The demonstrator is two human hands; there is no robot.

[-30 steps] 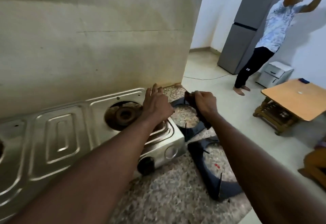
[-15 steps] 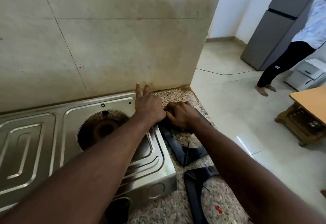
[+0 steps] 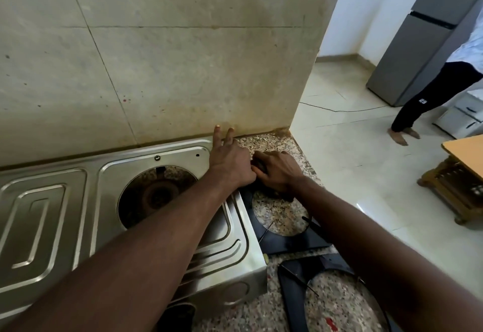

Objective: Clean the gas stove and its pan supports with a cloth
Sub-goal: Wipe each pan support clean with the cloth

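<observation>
- Pressing down on the far rim of a black pan support [image 3: 285, 237] that lies flat on the speckled counter [image 3: 274, 143], the right hand [image 3: 278, 171] is curled over something dark; whether that is the cloth cannot be told.
- The left hand [image 3: 230, 160] rests at the far right corner of the steel gas stove [image 3: 78, 206], two fingers stretched toward the wall, the rest bent beside the right hand; it seems to grip nothing.
- A second pan support [image 3: 295, 292] lies nearer, just right of the stove's front corner.
- Risk: both supports sit close to the counter's right edge, so a hard wipe could push one off onto the floor.
- Risk: the thin upright prongs could snag a cloth or scrape a knuckle.
- Risk: leaning on the stove could shift it.
- Writing: none readable on the stove; a small white mark on the trousers of a person [image 3: 428, 96] standing far right is too small to read.
</observation>
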